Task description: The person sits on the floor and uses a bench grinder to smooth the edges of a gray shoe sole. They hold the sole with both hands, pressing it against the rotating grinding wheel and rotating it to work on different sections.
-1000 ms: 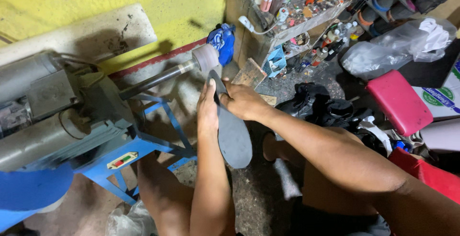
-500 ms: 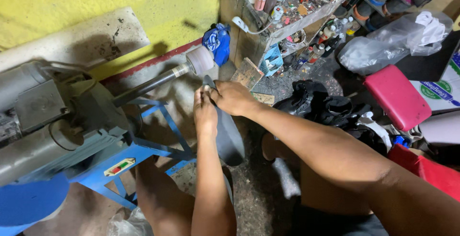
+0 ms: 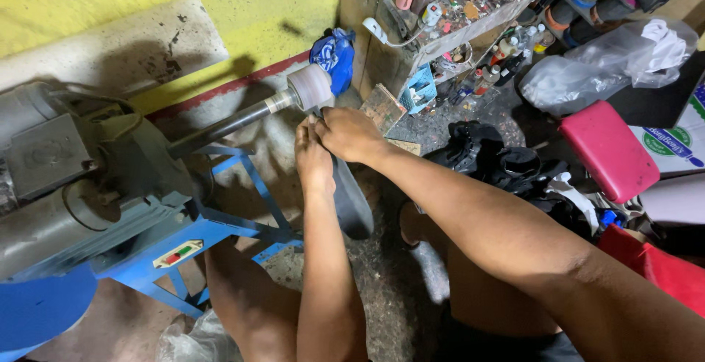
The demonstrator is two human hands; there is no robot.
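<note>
Head view: L hand (image 3: pixel 312 158) & R hand (image 3: pixel 351 134) both clamped on top end of dark shoe sole (image 3: pixel 352 204), pressed against grey sanding drum (image 3: pixel 310 87) just above grips. Sole hangs below hands. Blue motor stand (image 3: pixel 220 226) to L.

The shoe sole (image 3: pixel 351 199) is dark grey. The grinding drum (image 3: pixel 309 87) is pale grey-white on a black shaft (image 3: pixel 220 128). The motor (image 3: pixel 66 178) is dull grey, its stand (image 3: pixel 220 230) bright blue. The wall (image 3: pixel 242 9) is yellow, the cloth (image 3: pixel 334 52) blue, the stool cushion (image 3: pixel 608 149) pink-red.
</note>
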